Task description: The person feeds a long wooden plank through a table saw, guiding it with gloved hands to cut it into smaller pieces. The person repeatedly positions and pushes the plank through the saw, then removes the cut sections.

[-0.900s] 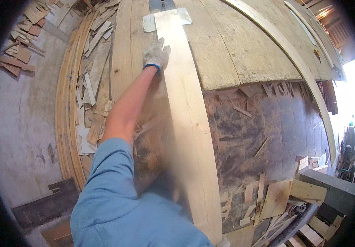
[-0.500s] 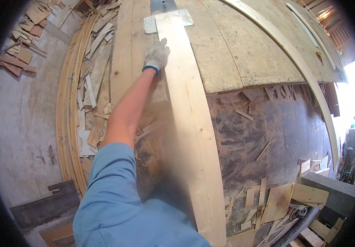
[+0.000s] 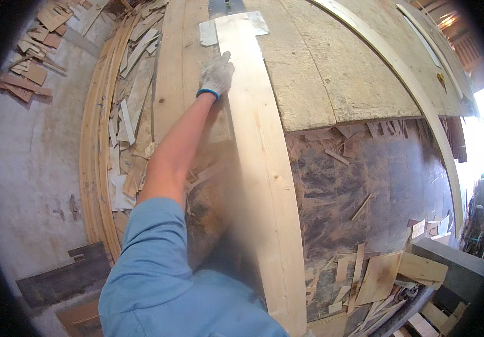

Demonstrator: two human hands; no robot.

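Note:
A long pale wooden board (image 3: 270,180) runs from the lower edge up to the far end of the bench. My left hand (image 3: 217,75), in a whitish glove with a blue cuff, lies against the board's left edge near its far end. Its fingers are stretched forward, with the tips at the board's edge; the thumb is hard to make out. Under the board's far end sits a light metal plate (image 3: 209,33), showing on both sides. My right hand cannot be made out in the picture.
Right of the board stands a worn wooden worktop (image 3: 304,84), with a long thin strip (image 3: 405,73) curving across it. Long battens (image 3: 92,151) and offcuts (image 3: 135,121) lie at left. Plywood scraps (image 3: 379,278) and sawdust cover the lower right.
The view has shifted very slightly. My left hand keeps its place at the board's left edge, and the board shows no clear movement.

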